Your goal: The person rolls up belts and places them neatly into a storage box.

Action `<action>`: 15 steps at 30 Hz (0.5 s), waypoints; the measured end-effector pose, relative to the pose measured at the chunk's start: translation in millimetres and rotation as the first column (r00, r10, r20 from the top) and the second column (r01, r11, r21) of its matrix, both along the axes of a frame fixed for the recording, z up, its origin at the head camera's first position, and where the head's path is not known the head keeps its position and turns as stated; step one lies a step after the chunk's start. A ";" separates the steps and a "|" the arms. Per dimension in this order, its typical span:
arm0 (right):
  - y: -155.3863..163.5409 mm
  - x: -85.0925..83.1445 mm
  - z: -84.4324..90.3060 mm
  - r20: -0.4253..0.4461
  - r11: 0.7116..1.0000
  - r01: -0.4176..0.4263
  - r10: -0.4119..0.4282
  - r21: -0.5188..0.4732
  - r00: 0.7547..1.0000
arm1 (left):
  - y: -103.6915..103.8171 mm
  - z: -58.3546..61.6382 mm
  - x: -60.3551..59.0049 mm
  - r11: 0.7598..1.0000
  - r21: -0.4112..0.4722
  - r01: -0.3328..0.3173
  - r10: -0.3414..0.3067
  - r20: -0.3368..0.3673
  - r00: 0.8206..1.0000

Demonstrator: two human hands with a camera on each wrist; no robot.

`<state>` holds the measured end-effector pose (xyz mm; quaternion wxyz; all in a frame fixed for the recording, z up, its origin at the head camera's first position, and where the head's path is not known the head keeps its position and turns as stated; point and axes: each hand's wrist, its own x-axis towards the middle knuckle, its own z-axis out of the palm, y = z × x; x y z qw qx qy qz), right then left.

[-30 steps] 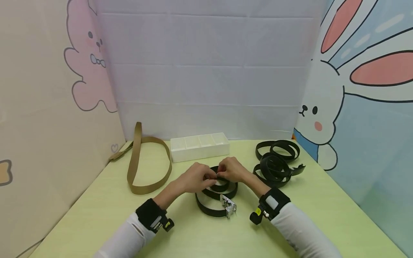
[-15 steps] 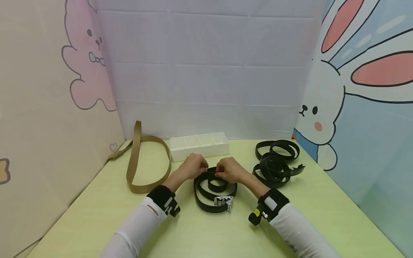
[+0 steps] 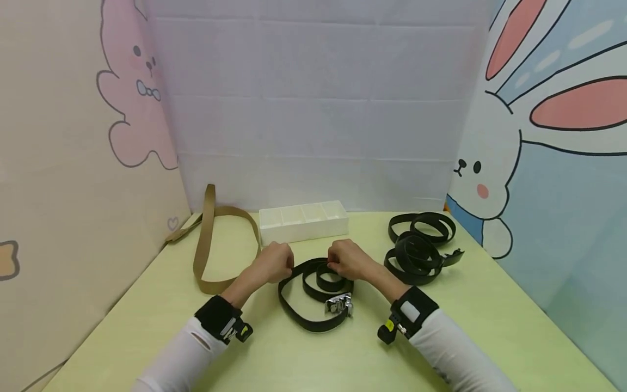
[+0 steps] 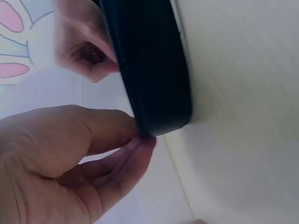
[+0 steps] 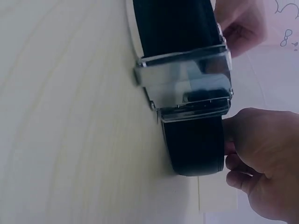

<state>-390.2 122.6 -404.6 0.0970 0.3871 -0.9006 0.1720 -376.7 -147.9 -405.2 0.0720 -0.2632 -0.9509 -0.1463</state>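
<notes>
A black belt [image 3: 316, 326] stands on its edge in the middle of the pale surface [image 3: 313, 365], wound in loose turns: the outer one is wide, the inner one is small. Its silver buckle [image 3: 339, 305] sits on the outer turn, at the near right part.

The left hand [image 3: 276, 262] is at the far left part of the outer turn. Its grip is closed on the belt, and the left wrist view shows the thumb and a finger pinching the edge of the band. The right hand [image 3: 348, 259] holds the belt at the small inner turns, with bent fingers; in the right wrist view the thumb tip is hidden behind the band.

Behind the belt there is a white box [image 3: 306, 231] with compartments in a row. To the left of the box lies a tan strap [image 3: 204, 239] in a big loop, with one part reaching up against the white back sheet [image 3: 313, 92]. On the right side are two more black coils [image 3: 416, 258], one behind the other.

Each wrist wears a black band [image 3: 217, 317], and the sleeves [image 3: 455, 348] are white. A rabbit [image 3: 490, 147] is drawn on the right wall, and a pink animal [image 3: 132, 114] on the left.
</notes>
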 end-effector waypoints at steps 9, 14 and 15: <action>2.0 -0.8 -3.2 -0.023 0.999 -0.041 0.040 -0.028 0.999 | 15.3 23.1 29.5 1.000 -0.012 0.025 -0.024 0.034 0.999; -1.4 -0.6 -3.8 -0.022 0.993 -0.106 0.105 -0.059 0.994 | 31.5 18.3 13.8 0.978 0.026 0.207 -0.205 -0.065 0.977; -2.4 0.0 -3.3 -0.024 0.991 -0.117 0.116 -0.064 0.993 | 35.1 17.0 9.9 0.971 0.036 0.236 -0.233 -0.074 0.970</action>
